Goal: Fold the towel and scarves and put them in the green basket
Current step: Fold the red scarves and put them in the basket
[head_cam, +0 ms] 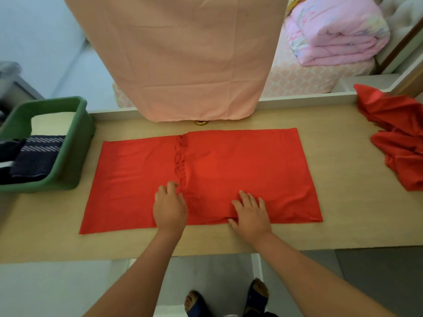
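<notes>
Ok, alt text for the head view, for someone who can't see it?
Both hands work a red scarf laid flat, partly folded, on a table: the left hand curled at its fringe, the right hand pressing flat. A green basket holding dark folded cloth sits left; a second scarf lies crumpled right.

Place: we stand in a home bedroom.
Bed: we see a folded pink quilt (pixel 336 30) on a patterned bed (pixel 297 80).
Laundry: we see a basket (pixel 85 133) of folded cloth on a wooden table (pixel 274 236).
Feet: we wear sandals (pixel 258 296).
</notes>
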`<state>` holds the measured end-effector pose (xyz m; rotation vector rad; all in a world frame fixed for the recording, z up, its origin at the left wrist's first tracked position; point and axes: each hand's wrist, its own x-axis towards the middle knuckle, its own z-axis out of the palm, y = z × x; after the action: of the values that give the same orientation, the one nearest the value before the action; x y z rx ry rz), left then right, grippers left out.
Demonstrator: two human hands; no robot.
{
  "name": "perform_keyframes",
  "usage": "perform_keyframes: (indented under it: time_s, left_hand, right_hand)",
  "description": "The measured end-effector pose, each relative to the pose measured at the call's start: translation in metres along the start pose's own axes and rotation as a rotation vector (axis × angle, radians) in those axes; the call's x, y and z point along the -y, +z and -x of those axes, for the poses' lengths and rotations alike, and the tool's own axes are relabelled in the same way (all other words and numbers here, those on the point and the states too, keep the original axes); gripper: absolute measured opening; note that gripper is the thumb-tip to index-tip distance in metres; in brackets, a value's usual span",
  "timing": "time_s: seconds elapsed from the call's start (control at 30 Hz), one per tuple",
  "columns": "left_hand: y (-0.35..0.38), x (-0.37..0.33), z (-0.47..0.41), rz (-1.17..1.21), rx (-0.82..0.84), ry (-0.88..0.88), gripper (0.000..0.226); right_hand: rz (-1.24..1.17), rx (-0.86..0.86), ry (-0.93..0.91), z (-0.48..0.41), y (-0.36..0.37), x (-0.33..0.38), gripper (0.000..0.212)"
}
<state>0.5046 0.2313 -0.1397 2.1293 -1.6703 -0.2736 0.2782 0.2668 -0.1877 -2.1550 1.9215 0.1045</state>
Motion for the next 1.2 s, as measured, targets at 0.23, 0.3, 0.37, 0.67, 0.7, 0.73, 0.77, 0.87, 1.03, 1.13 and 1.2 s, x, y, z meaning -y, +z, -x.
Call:
perform_keyframes:
  time_s: [0.23,0.3,0.37,0.67,0.7,0.73,0.77,0.87,1.03,1.13,1.2]
  left_hand:
    - [0.029,0.029,0.006,-0.299,0.319,0.728,0.048]
    - [0.031,0.033,0.003,-0.371,0.313,0.699,0.051]
    - [0.031,0.036,-0.002,-0.393,0.248,0.679,0.034]
    - [0.003,0.029,-0.005,-0.01,0.106,0.537,0.015]
    - [0.001,0.029,-0.004,-0.011,0.1,0.523,0.016]
    - [-0.001,0.031,-0.004,-0.035,0.096,0.512,0.016]
    - [-0.002,0.035,-0.005,-0.075,0.093,0.5,0.016]
    - [-0.003,0.052,-0.007,-0.237,0.118,0.5,0.004]
    - [-0.005,0.071,-0.006,-0.367,0.255,0.523,0.022]
    - [-0.002,0.06,-0.005,-0.239,0.315,0.624,0.044]
    - [0.008,0.057,-0.008,-0.223,0.399,0.728,0.045]
  right_hand:
    - [0.01,-0.181,-0.101,-0.009,0.005,0.001,0.015]
    - [0.004,-0.226,-0.117,-0.009,0.008,0.0,0.011]
    - [0.002,-0.258,-0.122,-0.008,0.008,-0.001,0.024]
    - [-0.02,-0.223,-0.061,-0.008,-0.003,0.002,0.028]
    - [0.007,-0.196,-0.039,-0.008,-0.003,0.0,0.028]
    - [0.035,-0.173,-0.014,-0.008,-0.003,-0.002,0.028]
    - [0.054,-0.147,0.017,-0.008,-0.003,-0.004,0.026]
    - [0.075,-0.137,0.056,-0.004,-0.006,-0.005,0.019]
    - [0.052,-0.135,0.002,0.003,-0.005,0.003,0.037]
    - [0.029,-0.14,-0.018,0.002,0.001,0.013,0.035]
    - [0.026,-0.146,-0.017,0.001,0.005,0.018,0.032]
